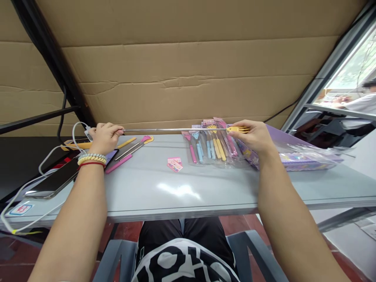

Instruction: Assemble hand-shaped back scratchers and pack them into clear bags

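Note:
A telescopic back scratcher (176, 129) is stretched out level above the table, its thin metal rod pulled long. My left hand (104, 137) is closed around its left end, and the grip is hidden in the fingers. At the other end, my right hand (255, 136) pinches the yellow claw-shaped head. Below and between the hands lie several back scratchers in clear bags (216, 145), with pink, blue and yellow handles. Loose back scratchers (129, 152), pink and yellow, rest beside my left hand. Two small pink cards (175, 164) overlap on the table.
A phone (55, 180) and white cables (44, 160) lie at the left of the grey table (141, 196). A purple box (308, 161) with clear plastic stands beyond my right forearm. Cardboard (188, 62) walls the back. Another person (364, 100) sits far right.

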Tool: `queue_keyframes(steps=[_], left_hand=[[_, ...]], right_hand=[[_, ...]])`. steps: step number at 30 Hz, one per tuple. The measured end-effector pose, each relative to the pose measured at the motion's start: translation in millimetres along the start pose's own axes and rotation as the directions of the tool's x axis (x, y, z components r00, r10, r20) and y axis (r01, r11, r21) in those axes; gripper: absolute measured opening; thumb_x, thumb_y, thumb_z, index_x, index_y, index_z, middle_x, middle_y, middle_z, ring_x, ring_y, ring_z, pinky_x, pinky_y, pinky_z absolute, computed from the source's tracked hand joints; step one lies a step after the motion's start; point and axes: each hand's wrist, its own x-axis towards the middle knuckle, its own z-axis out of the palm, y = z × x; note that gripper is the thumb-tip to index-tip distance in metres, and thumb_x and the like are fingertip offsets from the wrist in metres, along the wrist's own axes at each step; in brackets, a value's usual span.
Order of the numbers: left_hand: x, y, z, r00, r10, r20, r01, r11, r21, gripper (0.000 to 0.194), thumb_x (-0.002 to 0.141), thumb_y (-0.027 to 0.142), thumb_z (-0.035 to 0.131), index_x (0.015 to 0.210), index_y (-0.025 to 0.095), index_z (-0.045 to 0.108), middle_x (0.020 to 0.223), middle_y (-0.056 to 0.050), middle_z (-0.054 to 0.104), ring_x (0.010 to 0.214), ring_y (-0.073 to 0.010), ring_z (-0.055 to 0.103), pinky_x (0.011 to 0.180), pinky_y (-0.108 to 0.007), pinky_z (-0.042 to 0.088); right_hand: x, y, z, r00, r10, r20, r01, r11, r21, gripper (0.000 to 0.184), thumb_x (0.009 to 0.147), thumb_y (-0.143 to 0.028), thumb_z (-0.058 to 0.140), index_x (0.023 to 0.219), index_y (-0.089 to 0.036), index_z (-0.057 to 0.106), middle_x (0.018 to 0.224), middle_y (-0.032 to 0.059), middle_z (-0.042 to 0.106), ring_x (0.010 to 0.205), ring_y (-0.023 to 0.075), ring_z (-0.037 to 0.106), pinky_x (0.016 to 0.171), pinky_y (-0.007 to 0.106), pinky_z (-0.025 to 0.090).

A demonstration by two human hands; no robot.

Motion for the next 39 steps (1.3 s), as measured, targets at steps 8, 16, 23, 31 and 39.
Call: queue_keyframes(steps=[8,16,23,31,39], left_hand=[[2.5,-2.4,1.3,0.995,-0.069,0.076,0.065,0.997,0.052,0.040,0.088,0.036,0.035,0.105,0.019,0.066,0.109,-0.011,0.063,0.110,-0.0287,0.045,0.089,-0.046,0.023],[-4.9,-13.0,-7.0,0.985,-0.174,0.002,0.173,0.984,0.048,0.040,0.087,0.035,0.034,0.106,0.018,0.065,0.113,-0.012,0.062,0.111,-0.0278,0.045,0.092,-0.045,0.023],[-3.3,-11.7,-5.4,0.985,-0.174,-0.001,0.174,0.984,0.033,0.045,0.086,0.035,0.032,0.110,0.017,0.066,0.113,-0.013,0.062,0.111,-0.0275,0.046,0.094,-0.046,0.024],[2.5,-15.9,-4.3,0.983,-0.178,0.050,0.180,0.983,-0.028,0.042,0.079,0.036,0.039,0.104,0.018,0.067,0.108,-0.010,0.066,0.110,-0.0276,0.050,0.097,-0.047,0.027],[0.0,-10.6,-9.4,0.988,-0.145,0.047,0.152,0.956,-0.251,0.041,0.067,0.039,0.049,0.093,0.014,0.069,0.083,-0.006,0.064,0.081,-0.0182,0.052,0.085,-0.030,0.040]], right_hand=[[-1.7,8.3,-14.8,0.991,0.063,-0.120,-0.059,0.998,0.035,0.029,0.055,-0.035,0.080,0.075,-0.016,0.070,0.067,0.0024,0.065,0.060,0.0139,0.056,0.057,0.027,0.043],[1.7,30.3,-25.6,0.884,0.014,-0.467,0.085,0.978,0.189,0.024,0.050,-0.016,0.077,0.072,-0.015,0.069,0.066,0.0030,0.062,0.056,0.0113,0.053,0.051,0.026,0.037],[4.9,28.2,-21.8,0.831,0.101,-0.546,0.165,0.894,0.416,0.016,0.050,-0.017,0.069,0.066,-0.013,0.069,0.044,-0.0031,0.043,0.038,0.0056,0.030,0.041,0.023,0.014],[13.2,31.6,-20.3,0.765,0.205,-0.610,0.055,0.923,0.380,0.049,0.065,-0.007,0.055,0.113,-0.012,0.061,0.057,-0.0058,0.042,0.039,0.0057,0.032,0.038,0.020,0.024],[14.6,47.6,-17.5,0.594,0.025,-0.804,-0.129,0.989,-0.065,0.020,0.085,-0.013,0.042,0.083,-0.012,0.062,0.077,0.0068,0.058,0.070,0.0153,0.056,0.067,0.029,0.045]])
